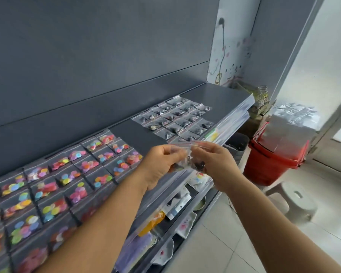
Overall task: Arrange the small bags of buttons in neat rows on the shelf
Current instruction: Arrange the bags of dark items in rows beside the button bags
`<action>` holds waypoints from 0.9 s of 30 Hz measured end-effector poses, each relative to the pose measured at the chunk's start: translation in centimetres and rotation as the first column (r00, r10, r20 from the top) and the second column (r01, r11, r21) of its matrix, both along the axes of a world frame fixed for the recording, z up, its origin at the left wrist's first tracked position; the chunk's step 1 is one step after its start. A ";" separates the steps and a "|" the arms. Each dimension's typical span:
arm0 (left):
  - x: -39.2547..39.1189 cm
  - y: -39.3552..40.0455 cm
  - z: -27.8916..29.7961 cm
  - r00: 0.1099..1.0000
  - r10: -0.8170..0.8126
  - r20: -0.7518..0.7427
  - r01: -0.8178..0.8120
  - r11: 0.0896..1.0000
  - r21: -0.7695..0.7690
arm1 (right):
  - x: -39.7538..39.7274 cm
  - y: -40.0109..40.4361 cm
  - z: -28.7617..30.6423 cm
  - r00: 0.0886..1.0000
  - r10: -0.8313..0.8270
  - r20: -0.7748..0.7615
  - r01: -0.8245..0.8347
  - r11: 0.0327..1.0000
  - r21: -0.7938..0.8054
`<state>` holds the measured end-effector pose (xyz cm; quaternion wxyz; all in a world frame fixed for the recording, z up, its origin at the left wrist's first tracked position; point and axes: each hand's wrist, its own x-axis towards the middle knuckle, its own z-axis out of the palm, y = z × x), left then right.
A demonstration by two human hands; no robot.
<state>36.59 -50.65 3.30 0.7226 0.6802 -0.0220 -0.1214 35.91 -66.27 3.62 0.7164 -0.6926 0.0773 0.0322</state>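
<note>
Both hands meet in front of the shelf point(215, 95) edge, the left hand point(161, 164) and the right hand point(215, 164) each pinching the small clear bags point(187, 154) held between them, fingers curled round the thin plastic with the red zip strips uppermost and dark buttons showing low in the bundle. How many bags are in the clutch cannot be told, since the plastic is blurred. On the shelf itself two groups already lie: the bright-button bags point(67, 178) in rows running off to the left, and the dark-button bags point(177, 117) farther right, laid in a tidy block with a bare strip of shelf between the groups. The held bags seem to belong with the dark block, whose near edge ends just beside the shelf's front lip. To do this step well, I would judge it best to peel one bag off the bundle with the right hand while the left keeps the rest, then shake the buttons down so they settle at the bottom and the bag lies flat. It should go next to the last bag of the unfinished near row, zip strip facing the same way as its neighbours and edges lined up without overlapping. The plastic looks slippery, so a bag set too close to the lip could slide off onto the lower shelves point(185, 203).
</note>
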 end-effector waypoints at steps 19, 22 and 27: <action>20.4 -12.7 0.7 0.968 0.033 0.247 -0.083 0.977 0.195 | 17.3 -11.1 2.0 0.999 0.033 0.030 -0.032 0.999 -0.031; 22.8 -13.4 0.8 0.973 0.018 0.229 -0.061 0.981 0.184 | 20.3 -12.3 1.9 0.998 0.066 -0.008 -0.066 0.998 -0.014; 25.4 -13.9 1.4 0.985 -0.064 0.158 0.042 0.990 0.138 | 24.9 -13.7 1.9 0.994 0.113 -0.006 -0.113 0.993 -0.020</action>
